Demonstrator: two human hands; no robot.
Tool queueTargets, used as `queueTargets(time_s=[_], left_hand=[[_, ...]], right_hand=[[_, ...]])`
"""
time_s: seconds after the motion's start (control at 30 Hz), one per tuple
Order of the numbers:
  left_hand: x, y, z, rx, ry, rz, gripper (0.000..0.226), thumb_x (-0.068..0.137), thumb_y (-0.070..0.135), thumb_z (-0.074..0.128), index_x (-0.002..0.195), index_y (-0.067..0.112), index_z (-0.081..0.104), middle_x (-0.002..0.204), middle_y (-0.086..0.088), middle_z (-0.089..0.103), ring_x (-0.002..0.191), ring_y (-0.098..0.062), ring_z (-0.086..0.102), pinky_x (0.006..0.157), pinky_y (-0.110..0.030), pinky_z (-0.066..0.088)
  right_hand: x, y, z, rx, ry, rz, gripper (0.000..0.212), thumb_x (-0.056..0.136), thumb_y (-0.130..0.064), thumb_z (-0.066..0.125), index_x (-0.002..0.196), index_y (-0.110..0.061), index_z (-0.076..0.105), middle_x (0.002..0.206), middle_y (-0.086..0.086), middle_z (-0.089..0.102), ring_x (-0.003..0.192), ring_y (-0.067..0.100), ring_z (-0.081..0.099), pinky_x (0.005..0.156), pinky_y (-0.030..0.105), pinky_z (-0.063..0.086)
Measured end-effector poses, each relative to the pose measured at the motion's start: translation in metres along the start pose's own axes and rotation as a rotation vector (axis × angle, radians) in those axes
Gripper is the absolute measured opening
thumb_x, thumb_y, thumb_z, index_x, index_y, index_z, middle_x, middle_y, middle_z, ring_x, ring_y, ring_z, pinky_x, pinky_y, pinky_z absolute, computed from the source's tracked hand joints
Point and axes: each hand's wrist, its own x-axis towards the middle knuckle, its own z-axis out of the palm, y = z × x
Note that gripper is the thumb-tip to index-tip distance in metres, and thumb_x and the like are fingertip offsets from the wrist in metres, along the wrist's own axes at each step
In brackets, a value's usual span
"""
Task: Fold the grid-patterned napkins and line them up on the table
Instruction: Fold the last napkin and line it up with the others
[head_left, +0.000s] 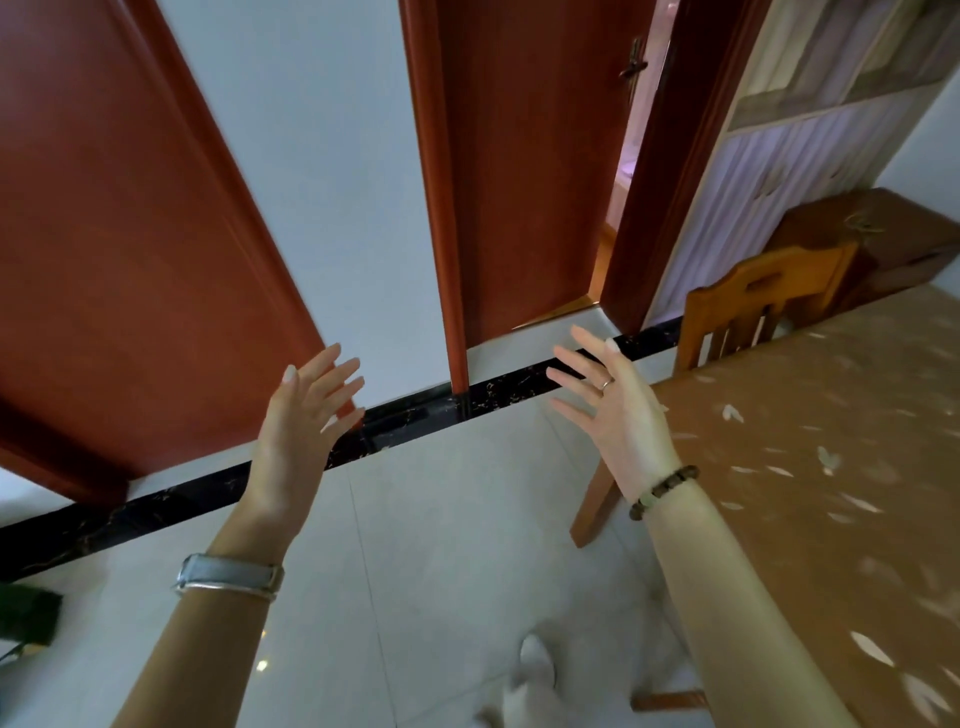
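No grid-patterned napkins are in view; where they lie cannot be told from this frame.

Table: at right, under a tan cloth printed with pale leaf shapes. The part shown carries nothing that reads as a napkin. Its far and near ends run out of the picture.

Left hand: raised in front of the body, palm turned inward, fingers spread and straight, gripping nothing. A silver bangle and a grey band sit on the wrist.

Right hand: raised level with the left, palm facing it, fingers splayed, empty. A ring on one finger, a bead bracelet at the wrist. The two hands are well apart, neither touching the table.

Surroundings: wooden chair tucked against the table's far edge; pale tiled floor with a black border strip; red-brown doors on the wall, one ajar; a dark wooden cabinet beyond the chair.

Step in hand, as judged: locating the napkins, nothing folded yet. To do it well, turn the head and body right until the whole tabletop is seen, then bring both open hands down flat over the cloth. Pick a clear stretch along one table edge as the line for the folded pieces.
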Motion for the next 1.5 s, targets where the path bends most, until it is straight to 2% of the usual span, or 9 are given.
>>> queueTargets(time_s=[0.2,0.33,0.47,0.63,0.87,0.97,1.23,1.37,1.5], left_hand=[[0.052,-0.008,0.017,-0.013,-0.017,-0.024,0.060,0.093,0.057,0.033,0.140,0.023,0.050,0.140,-0.002,0.058,0.130,-0.019,0.054,0.110,-0.046,0.038],[0.099,-0.013,0.035,-0.011,-0.041,-0.022,0.064,0.090,0.062,0.036,0.141,0.025,0.048,0.142,0.001,0.056,0.131,-0.017,0.053,0.109,-0.043,0.039],[0.153,-0.015,0.059,-0.005,-0.038,-0.007,0.060,0.093,0.058,0.035,0.140,0.025,0.050,0.140,0.002,0.058,0.130,-0.018,0.054,0.109,-0.045,0.039],[0.215,-0.014,0.088,-0.006,-0.040,0.003,0.060,0.093,0.056,0.035,0.140,0.023,0.050,0.139,0.000,0.059,0.129,-0.018,0.055,0.108,-0.046,0.040],[0.279,-0.017,0.120,-0.016,-0.074,0.006,0.056,0.094,0.056,0.035,0.137,0.025,0.053,0.138,0.002,0.060,0.129,-0.017,0.055,0.108,-0.046,0.040],[0.308,-0.019,0.132,-0.038,-0.084,0.009,0.051,0.100,0.051,0.030,0.137,0.024,0.053,0.137,0.001,0.060,0.129,-0.017,0.054,0.110,-0.048,0.038],[0.390,-0.026,0.166,-0.042,-0.212,-0.014,0.057,0.097,0.054,0.032,0.141,0.023,0.050,0.139,0.002,0.058,0.131,-0.017,0.053,0.110,-0.048,0.039],[0.445,-0.030,0.178,-0.031,-0.310,-0.025,0.056,0.101,0.054,0.026,0.143,0.023,0.047,0.141,0.004,0.057,0.131,-0.015,0.052,0.112,-0.050,0.036],[0.505,-0.027,0.188,-0.016,-0.378,-0.032,0.059,0.097,0.058,0.029,0.142,0.026,0.049,0.141,0.004,0.057,0.131,-0.015,0.052,0.112,-0.050,0.036]], right_hand=[[0.050,-0.003,-0.001,-0.013,0.009,-0.006,0.038,0.100,-0.040,0.039,0.131,-0.026,0.055,0.130,0.001,0.061,0.118,0.017,0.059,0.102,0.043,0.047],[0.095,-0.012,-0.012,-0.008,0.013,-0.021,0.032,0.100,-0.041,0.040,0.124,-0.030,0.058,0.126,-0.002,0.063,0.116,0.016,0.061,0.103,0.043,0.047],[0.151,-0.032,-0.026,-0.001,0.035,-0.049,0.031,0.100,-0.042,0.041,0.122,-0.033,0.060,0.123,-0.004,0.066,0.115,0.015,0.062,0.103,0.044,0.046],[0.207,-0.058,-0.043,-0.025,0.038,-0.080,0.038,0.101,-0.042,0.036,0.131,-0.029,0.056,0.126,-0.004,0.065,0.115,0.013,0.062,0.102,0.042,0.047],[0.259,-0.082,-0.059,-0.028,0.092,-0.091,0.031,0.100,-0.044,0.037,0.121,-0.035,0.058,0.125,-0.004,0.065,0.111,0.013,0.064,0.098,0.038,0.049],[0.277,-0.088,-0.068,-0.030,0.118,-0.102,0.032,0.101,-0.044,0.035,0.122,-0.035,0.057,0.126,-0.004,0.064,0.113,0.014,0.063,0.100,0.039,0.048],[0.327,-0.106,-0.083,-0.019,0.240,-0.115,0.037,0.101,-0.042,0.036,0.130,-0.028,0.055,0.126,-0.002,0.063,0.118,0.019,0.059,0.104,0.043,0.045],[0.362,-0.113,-0.083,0.000,0.344,-0.139,0.039,0.101,-0.042,0.036,0.130,-0.026,0.057,0.125,-0.001,0.064,0.115,0.018,0.061,0.105,0.045,0.044],[0.402,-0.119,-0.076,0.006,0.425,-0.163,0.033,0.100,-0.044,0.038,0.123,-0.031,0.058,0.125,-0.001,0.063,0.115,0.018,0.060,0.104,0.045,0.045]])
